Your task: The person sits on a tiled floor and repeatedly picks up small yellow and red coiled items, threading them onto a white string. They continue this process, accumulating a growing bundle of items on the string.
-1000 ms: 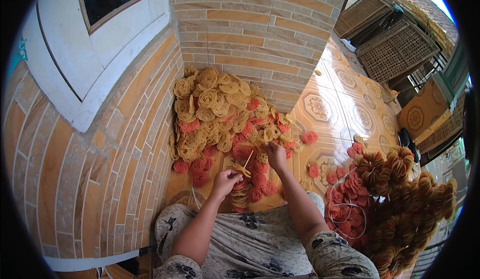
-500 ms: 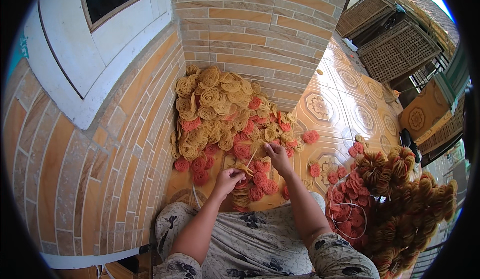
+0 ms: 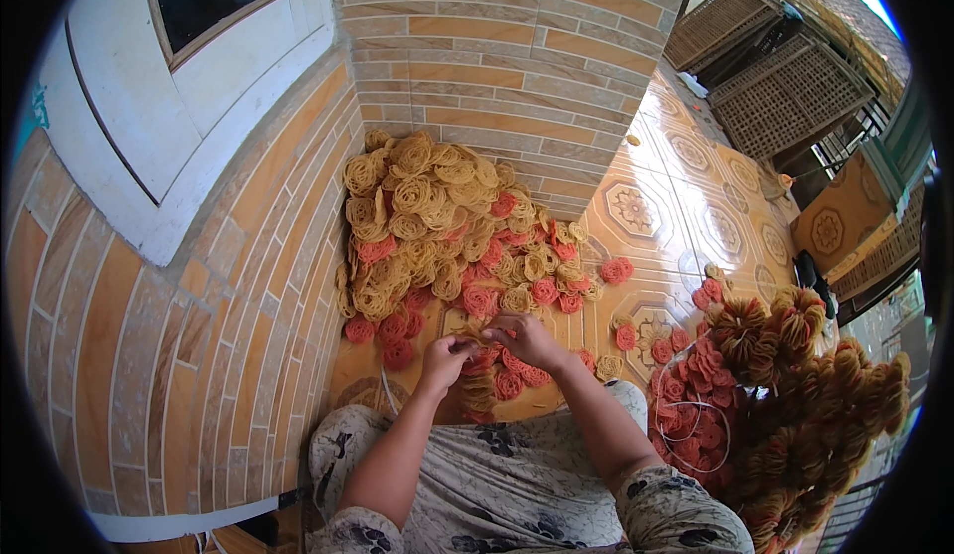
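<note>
My left hand is closed, its fingertips pinching the edge of a yellow lacy noodle disc. Against the same disc, close beside the left, my right hand is closed too, thumb and forefinger together. Just below the hands hangs a stack of yellow discs, lying face to face as if strung. Several coral-pink discs lie right next to that stack. The cord or strip at the fingertips is mostly hidden by the fingers.
A big heap of yellow discs mixed with pink ones leans into the brick-tiled corner. At right stand bundled strings of yellow-brown discs, beside a pink pile with a white cord. Woven racks stand farther back.
My right hand has come down and left, from out by the heap to beside my left hand. The pale strip stretched between the hands no longer shows. My left hand has barely moved.
</note>
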Demonstrator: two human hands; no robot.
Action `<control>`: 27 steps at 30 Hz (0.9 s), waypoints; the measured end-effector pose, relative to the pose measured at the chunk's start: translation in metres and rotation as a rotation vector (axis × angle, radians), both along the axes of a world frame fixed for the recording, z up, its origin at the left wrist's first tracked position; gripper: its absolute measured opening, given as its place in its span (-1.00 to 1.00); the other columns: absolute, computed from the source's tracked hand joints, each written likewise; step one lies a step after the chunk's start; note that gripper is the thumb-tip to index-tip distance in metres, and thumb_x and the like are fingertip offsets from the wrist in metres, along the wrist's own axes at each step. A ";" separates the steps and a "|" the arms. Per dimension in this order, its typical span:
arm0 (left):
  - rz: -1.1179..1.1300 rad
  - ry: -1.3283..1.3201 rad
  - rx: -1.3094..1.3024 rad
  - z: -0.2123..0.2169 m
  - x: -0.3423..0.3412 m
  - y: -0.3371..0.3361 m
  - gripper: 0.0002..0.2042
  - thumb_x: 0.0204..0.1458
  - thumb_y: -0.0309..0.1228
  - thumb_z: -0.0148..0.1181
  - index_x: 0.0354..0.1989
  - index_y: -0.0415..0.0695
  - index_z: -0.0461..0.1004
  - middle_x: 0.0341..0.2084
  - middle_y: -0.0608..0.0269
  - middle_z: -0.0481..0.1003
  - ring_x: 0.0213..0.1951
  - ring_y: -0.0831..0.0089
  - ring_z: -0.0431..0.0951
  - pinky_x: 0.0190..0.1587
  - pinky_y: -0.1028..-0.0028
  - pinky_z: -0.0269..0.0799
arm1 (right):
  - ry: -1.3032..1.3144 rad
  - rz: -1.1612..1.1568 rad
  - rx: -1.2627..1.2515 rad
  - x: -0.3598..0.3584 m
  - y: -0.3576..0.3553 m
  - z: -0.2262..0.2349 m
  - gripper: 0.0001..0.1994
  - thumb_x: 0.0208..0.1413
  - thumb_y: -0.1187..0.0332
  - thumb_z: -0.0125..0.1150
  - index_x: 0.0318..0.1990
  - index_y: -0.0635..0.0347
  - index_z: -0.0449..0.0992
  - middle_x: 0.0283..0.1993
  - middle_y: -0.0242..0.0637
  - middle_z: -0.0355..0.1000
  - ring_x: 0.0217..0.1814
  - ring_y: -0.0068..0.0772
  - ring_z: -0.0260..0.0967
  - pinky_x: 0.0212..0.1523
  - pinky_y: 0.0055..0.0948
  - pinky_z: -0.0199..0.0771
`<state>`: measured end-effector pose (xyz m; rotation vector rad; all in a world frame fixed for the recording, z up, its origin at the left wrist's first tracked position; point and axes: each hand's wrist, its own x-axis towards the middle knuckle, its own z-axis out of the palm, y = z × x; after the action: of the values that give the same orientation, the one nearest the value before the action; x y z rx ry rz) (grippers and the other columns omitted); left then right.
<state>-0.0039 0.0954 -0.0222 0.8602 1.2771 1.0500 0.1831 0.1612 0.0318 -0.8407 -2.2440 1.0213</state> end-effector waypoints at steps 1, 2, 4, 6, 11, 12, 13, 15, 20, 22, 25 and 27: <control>0.027 0.015 -0.016 -0.001 -0.001 0.000 -0.86 0.09 -0.49 0.19 -0.24 -0.30 0.53 -0.41 0.26 0.58 -0.35 0.58 0.54 -0.25 0.58 0.41 | -0.080 -0.209 -0.049 0.000 0.000 -0.003 -0.84 0.12 0.31 0.18 -0.30 0.19 0.58 -0.35 -0.20 0.46 -0.26 -0.16 0.44 -0.28 -0.30 0.39; 0.025 0.053 -0.001 -0.002 -0.002 0.001 -0.87 0.09 -0.49 0.19 -0.25 -0.30 0.53 -0.42 0.26 0.58 -0.35 0.58 0.55 -0.25 0.58 0.42 | -0.159 -0.329 -0.089 0.003 0.007 -0.007 -0.83 0.11 0.29 0.20 -0.29 0.19 0.59 -0.34 -0.19 0.46 -0.27 -0.17 0.44 -0.29 -0.31 0.40; 0.027 0.086 -0.003 -0.004 -0.003 0.003 -0.87 0.09 -0.50 0.19 -0.25 -0.31 0.53 -0.42 0.26 0.58 -0.35 0.58 0.55 -0.25 0.58 0.42 | -0.339 -0.649 -0.023 0.011 0.026 -0.019 -0.76 0.04 0.24 0.25 -0.22 0.19 0.58 -0.29 -0.10 0.45 -0.25 -0.16 0.46 -0.27 -0.31 0.42; -0.005 0.045 0.010 -0.006 -0.001 0.003 -0.86 0.09 -0.49 0.20 -0.24 -0.31 0.53 -0.42 0.25 0.58 -0.35 0.58 0.55 -0.25 0.57 0.42 | -0.409 -0.710 0.302 0.021 0.037 -0.037 -0.72 -0.03 0.23 0.29 -0.19 0.19 0.57 -0.28 -0.07 0.45 -0.25 -0.13 0.46 -0.25 -0.29 0.43; -0.036 0.040 0.014 -0.001 0.001 0.001 -0.85 0.09 -0.47 0.20 -0.24 -0.31 0.52 -0.40 0.24 0.58 -0.35 0.57 0.55 -0.25 0.57 0.42 | -0.270 -0.659 0.039 0.028 0.050 -0.063 -0.72 -0.02 0.24 0.29 -0.21 0.23 0.56 -0.37 -0.20 0.52 -0.32 -0.17 0.48 -0.26 -0.31 0.43; -0.047 0.054 0.000 0.000 0.001 0.002 -0.85 0.09 -0.46 0.20 -0.24 -0.30 0.53 -0.40 0.24 0.58 -0.34 0.58 0.54 -0.25 0.56 0.41 | -0.114 -0.645 -0.098 0.028 0.051 -0.062 -0.73 0.01 0.26 0.28 -0.21 0.25 0.56 -0.38 -0.24 0.52 -0.33 -0.26 0.46 -0.26 -0.35 0.41; -0.051 0.057 -0.015 0.002 0.000 0.002 -0.84 0.10 -0.45 0.20 -0.23 -0.30 0.53 -0.40 0.24 0.57 -0.34 0.58 0.53 -0.25 0.55 0.41 | -0.007 -0.627 -0.282 0.028 0.051 -0.059 -0.75 0.04 0.27 0.27 -0.21 0.27 0.56 -0.39 -0.28 0.52 -0.34 -0.35 0.45 -0.27 -0.40 0.40; -0.068 0.077 -0.015 0.005 0.000 0.002 -0.84 0.10 -0.45 0.20 -0.23 -0.29 0.53 -0.40 0.25 0.57 -0.34 0.58 0.53 -0.25 0.55 0.41 | 0.165 -0.593 -0.502 0.030 0.050 -0.049 -0.79 0.10 0.31 0.23 -0.24 0.29 0.54 -0.41 -0.37 0.49 -0.36 -0.51 0.41 -0.28 -0.50 0.38; -0.089 0.056 -0.013 0.007 0.003 0.001 -0.84 0.08 -0.46 0.21 -0.24 -0.31 0.52 -0.39 0.23 0.58 -0.34 0.58 0.56 -0.24 0.59 0.42 | 0.359 -0.537 -0.631 0.032 0.040 -0.026 -0.86 0.17 0.33 0.20 -0.31 0.23 0.49 -0.42 -0.46 0.45 -0.38 -0.66 0.36 -0.31 -0.59 0.34; -0.082 0.047 -0.021 0.005 0.003 0.001 -0.84 0.09 -0.46 0.21 -0.23 -0.31 0.52 -0.39 0.23 0.58 -0.34 0.58 0.56 -0.24 0.58 0.43 | 0.355 -0.537 -0.617 0.031 0.038 -0.020 -0.86 0.16 0.33 0.20 -0.31 0.22 0.48 -0.42 -0.47 0.46 -0.38 -0.67 0.36 -0.31 -0.60 0.33; -0.084 0.049 0.000 0.004 0.002 0.001 -0.84 0.09 -0.47 0.21 -0.23 -0.31 0.52 -0.39 0.24 0.58 -0.33 0.58 0.56 -0.24 0.58 0.43 | 0.365 -0.543 -0.622 0.028 0.034 -0.015 -0.87 0.16 0.34 0.20 -0.30 0.22 0.48 -0.41 -0.47 0.46 -0.38 -0.67 0.36 -0.31 -0.60 0.33; -0.084 0.048 0.012 0.003 0.002 0.001 -0.84 0.09 -0.47 0.21 -0.24 -0.31 0.52 -0.39 0.24 0.58 -0.34 0.58 0.56 -0.24 0.58 0.43 | 0.367 -0.543 -0.629 0.026 0.032 -0.013 -0.87 0.16 0.35 0.20 -0.29 0.23 0.49 -0.40 -0.47 0.46 -0.37 -0.67 0.36 -0.30 -0.60 0.33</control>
<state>-0.0016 0.0968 -0.0192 0.9446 1.2652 0.9767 0.2096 0.1928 0.0190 -1.2991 -1.2782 1.4678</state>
